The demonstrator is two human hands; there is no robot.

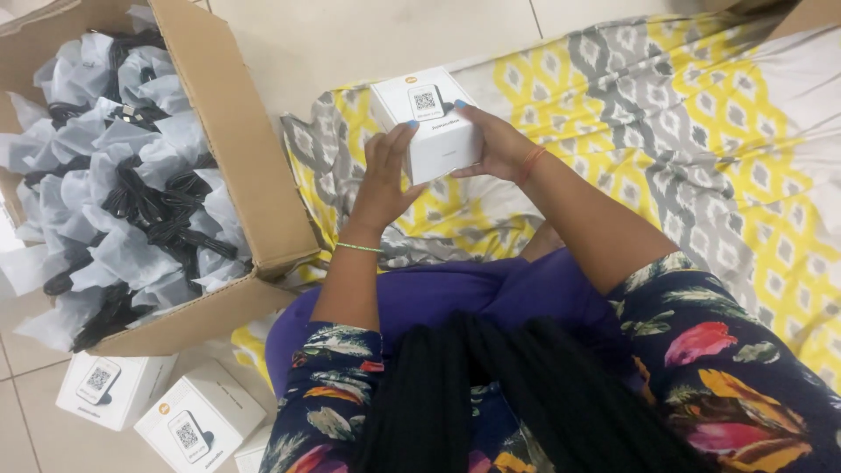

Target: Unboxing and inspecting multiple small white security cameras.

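A small white cardboard box (429, 123) with a picture of a device on its top is held up in front of me, above a yellow, grey and white patterned sheet (701, 131). My left hand (385, 180) grips its left side, fingers curled over the top edge. My right hand (491, 140) holds the right side, fingertips on the top. Both nails are painted blue. Thin bangles circle both wrists.
A large open cardboard carton (236, 131) at the left holds several black cables in clear plastic bags (131, 175). Two more small white boxes (114, 385) (197, 425) lie on the tiled floor at the lower left. Long dark braids hang at the bottom centre.
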